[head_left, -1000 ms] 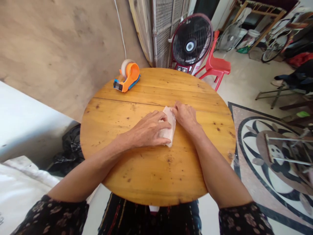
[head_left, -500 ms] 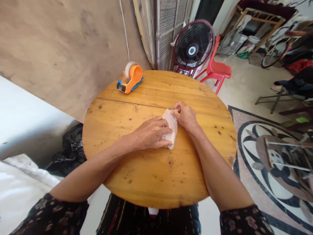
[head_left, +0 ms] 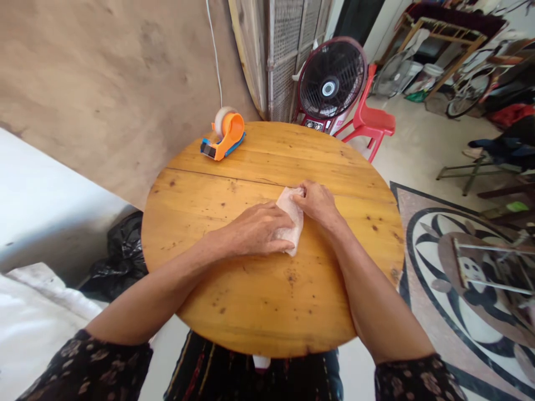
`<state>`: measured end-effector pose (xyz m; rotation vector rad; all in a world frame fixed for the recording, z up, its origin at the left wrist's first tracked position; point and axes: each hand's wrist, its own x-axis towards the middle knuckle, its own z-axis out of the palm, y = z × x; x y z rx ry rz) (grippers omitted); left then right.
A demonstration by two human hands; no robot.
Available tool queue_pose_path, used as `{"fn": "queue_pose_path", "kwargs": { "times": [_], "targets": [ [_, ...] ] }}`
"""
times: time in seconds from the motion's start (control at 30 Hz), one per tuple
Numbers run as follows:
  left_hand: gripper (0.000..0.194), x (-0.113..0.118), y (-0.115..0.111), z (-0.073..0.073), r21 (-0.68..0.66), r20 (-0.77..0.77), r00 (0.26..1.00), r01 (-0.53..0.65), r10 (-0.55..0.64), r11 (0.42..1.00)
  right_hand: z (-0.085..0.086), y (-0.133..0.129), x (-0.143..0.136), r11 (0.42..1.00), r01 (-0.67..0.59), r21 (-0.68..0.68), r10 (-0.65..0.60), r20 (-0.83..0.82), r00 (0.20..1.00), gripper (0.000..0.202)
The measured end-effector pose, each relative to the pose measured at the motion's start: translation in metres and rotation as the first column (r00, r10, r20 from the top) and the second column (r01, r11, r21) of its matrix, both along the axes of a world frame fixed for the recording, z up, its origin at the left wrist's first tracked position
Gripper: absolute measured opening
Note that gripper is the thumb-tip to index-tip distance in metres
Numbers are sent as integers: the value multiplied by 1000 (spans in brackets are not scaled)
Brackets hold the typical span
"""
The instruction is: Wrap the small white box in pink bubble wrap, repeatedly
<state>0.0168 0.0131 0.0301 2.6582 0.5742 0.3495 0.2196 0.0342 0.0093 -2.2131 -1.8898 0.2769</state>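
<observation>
A pale, pinkish-white wrapped packet (head_left: 295, 214) lies near the middle of the round wooden table (head_left: 267, 301). Over its left side rests my left hand (head_left: 265, 228), the fingers bent onto the packet and the thumb along its lower part. My right hand (head_left: 315, 201) pinches the packet's upper right edge between thumb and fingers. Part of the packet is hidden under my left fingers, so its full outline does not show.
An orange and blue tape dispenser (head_left: 228, 136) stands at the table's back left edge. Behind the table are a fan (head_left: 330, 86) and a red chair (head_left: 376, 120). A black plastic bag (head_left: 125, 245) lies on the left, below the tabletop.
My right hand has come slightly down and onto the packet's upper edge, its thumb now over it. My left hand has hardly moved.
</observation>
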Motion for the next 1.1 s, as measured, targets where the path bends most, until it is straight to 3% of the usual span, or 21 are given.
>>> {"fn": "queue_pose_path", "kwargs": {
  "times": [0.27,0.6,1.1],
  "targets": [
    [29,0,1,-1,61,29,999,26,-28,998,-2,2,3,1000,28,5,-27,-93,995,23],
    [26,-1,2,-2,51,49,998,43,-46,998,-11,4,5,979,9,204,49,-279,959,12],
    [24,2,-12,5,225,-50,997,-45,58,973,-21,9,-4,942,82,326,92,-484,870,11]
  ]
}}
